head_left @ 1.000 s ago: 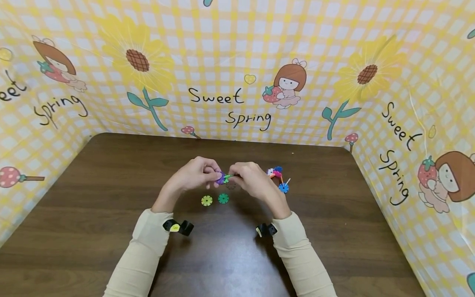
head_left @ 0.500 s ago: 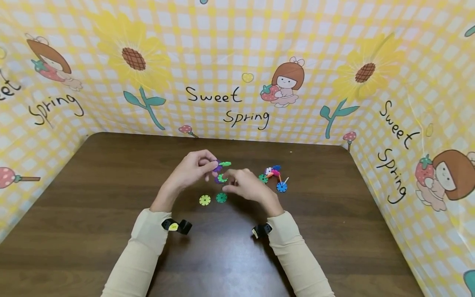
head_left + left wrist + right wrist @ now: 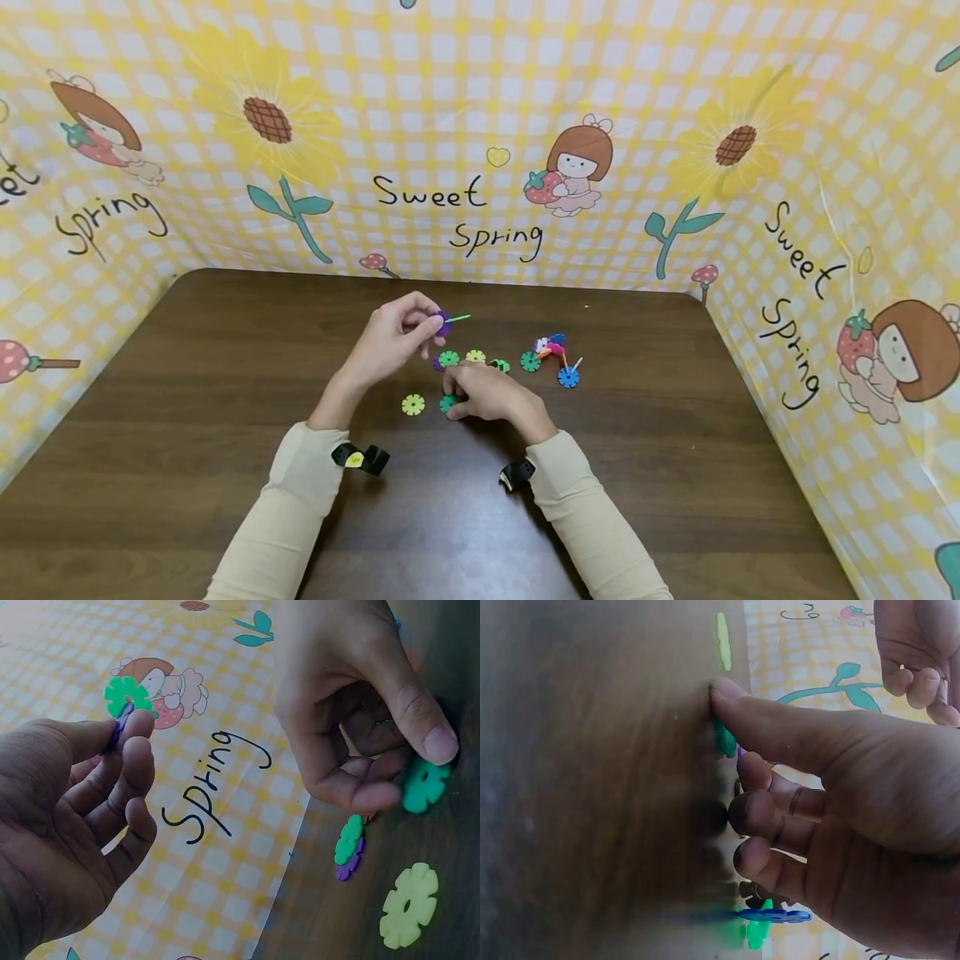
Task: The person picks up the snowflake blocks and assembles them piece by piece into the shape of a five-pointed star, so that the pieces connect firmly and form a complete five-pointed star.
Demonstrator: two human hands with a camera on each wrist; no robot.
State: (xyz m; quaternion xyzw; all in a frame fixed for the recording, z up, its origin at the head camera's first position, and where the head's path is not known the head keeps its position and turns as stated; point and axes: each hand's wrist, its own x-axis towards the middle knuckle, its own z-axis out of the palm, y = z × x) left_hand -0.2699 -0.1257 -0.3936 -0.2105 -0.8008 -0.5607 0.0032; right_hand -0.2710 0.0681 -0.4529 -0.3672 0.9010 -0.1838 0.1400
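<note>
My left hand (image 3: 397,337), raised above the table, pinches a purple notched building disc (image 3: 443,323) between thumb and forefinger. A bright green disc (image 3: 126,696) is slotted into it at an angle. Lower and to the right, my right hand (image 3: 491,392) is down at the table with thumb and fingers around a dark green disc (image 3: 426,784). Its thumb touches that disc's edge in the right wrist view; part of the disc is hidden by the fingers. Left of it a yellow-green disc (image 3: 412,405) lies flat.
Behind my right hand lie a green disc (image 3: 448,358) overlapping a purple one, a yellow disc (image 3: 476,357) and another green piece (image 3: 502,366). Farther right stands a multicoloured assembly (image 3: 553,345) with a blue disc (image 3: 568,377). Checked cloth (image 3: 420,167) walls the brown table (image 3: 637,467).
My right hand has let go of the joined purple and green discs and moved down toward me to the dark green disc. My left hand has lifted the joined pair slightly away.
</note>
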